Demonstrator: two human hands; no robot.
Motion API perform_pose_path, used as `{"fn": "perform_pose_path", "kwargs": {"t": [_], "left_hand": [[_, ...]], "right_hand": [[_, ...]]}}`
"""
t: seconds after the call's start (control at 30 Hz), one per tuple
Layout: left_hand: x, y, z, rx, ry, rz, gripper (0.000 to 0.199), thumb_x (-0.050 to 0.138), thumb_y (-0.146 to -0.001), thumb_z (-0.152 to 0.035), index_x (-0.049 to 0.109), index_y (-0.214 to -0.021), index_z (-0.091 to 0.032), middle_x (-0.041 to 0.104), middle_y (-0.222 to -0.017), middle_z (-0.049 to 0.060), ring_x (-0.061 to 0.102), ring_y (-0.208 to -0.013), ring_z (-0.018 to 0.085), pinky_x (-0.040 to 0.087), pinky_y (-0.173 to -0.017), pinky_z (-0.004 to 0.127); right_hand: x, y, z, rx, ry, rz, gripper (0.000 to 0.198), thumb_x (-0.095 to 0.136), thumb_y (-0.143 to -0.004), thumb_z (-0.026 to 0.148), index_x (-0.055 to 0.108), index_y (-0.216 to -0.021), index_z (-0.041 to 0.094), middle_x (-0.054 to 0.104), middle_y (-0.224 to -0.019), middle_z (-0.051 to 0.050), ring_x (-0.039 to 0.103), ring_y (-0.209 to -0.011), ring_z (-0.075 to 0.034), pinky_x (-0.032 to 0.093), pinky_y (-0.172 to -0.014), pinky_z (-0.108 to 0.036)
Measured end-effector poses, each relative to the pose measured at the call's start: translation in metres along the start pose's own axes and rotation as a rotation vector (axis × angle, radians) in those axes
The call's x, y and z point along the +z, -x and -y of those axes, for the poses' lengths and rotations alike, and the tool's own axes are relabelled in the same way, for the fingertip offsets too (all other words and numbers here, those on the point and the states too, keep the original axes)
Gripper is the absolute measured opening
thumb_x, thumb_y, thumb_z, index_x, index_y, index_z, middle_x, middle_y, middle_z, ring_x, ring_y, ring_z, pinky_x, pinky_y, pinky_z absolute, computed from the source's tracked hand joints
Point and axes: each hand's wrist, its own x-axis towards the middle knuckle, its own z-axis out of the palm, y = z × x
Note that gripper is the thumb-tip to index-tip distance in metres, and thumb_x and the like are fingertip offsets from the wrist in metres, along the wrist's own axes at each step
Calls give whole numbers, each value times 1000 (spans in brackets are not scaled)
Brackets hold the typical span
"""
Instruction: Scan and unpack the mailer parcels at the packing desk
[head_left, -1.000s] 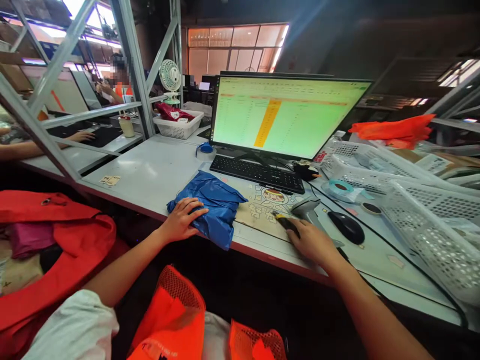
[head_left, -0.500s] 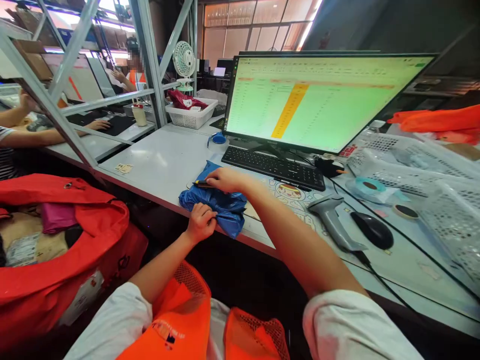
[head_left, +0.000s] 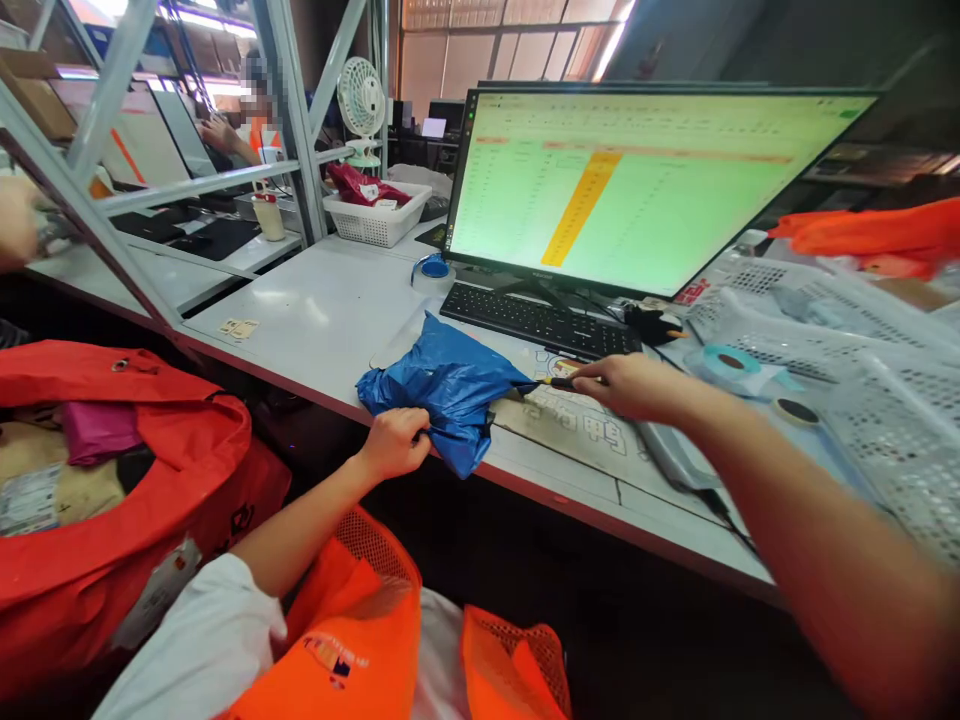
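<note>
Left hand (head_left: 396,443) clutches a blue plastic bag (head_left: 457,360); right hand (head_left: 630,386) grips a slim cutter (head_left: 558,382), its tip apparently touching the bag between them

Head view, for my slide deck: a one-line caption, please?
Left hand grips a blue bag on a desk; right hand holds a slim tool at its corner.

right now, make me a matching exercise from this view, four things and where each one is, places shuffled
1. parcel
2. cutter
3. keyboard
4. fan

A. in front of the monitor
B. held in the right hand
C. behind the white basket
D. gripped by the left hand

Pairs: 1-D, 2-B, 3-A, 4-C
</note>
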Motion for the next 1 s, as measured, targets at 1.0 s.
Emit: {"fn": "perform_pose_path", "kwargs": {"t": [1.0], "left_hand": [[-16,-83,-22,226,-285,323,31,43,-108,-34,64,-104,-13,68,-103,12,61,-103,28,47,-90,41]], "right_hand": [[32,-75,126,-516,-262,-168,69,61,-93,28,43,-160,22,29,-170,-13,25,-158,-35,27,-126,-56]]}}
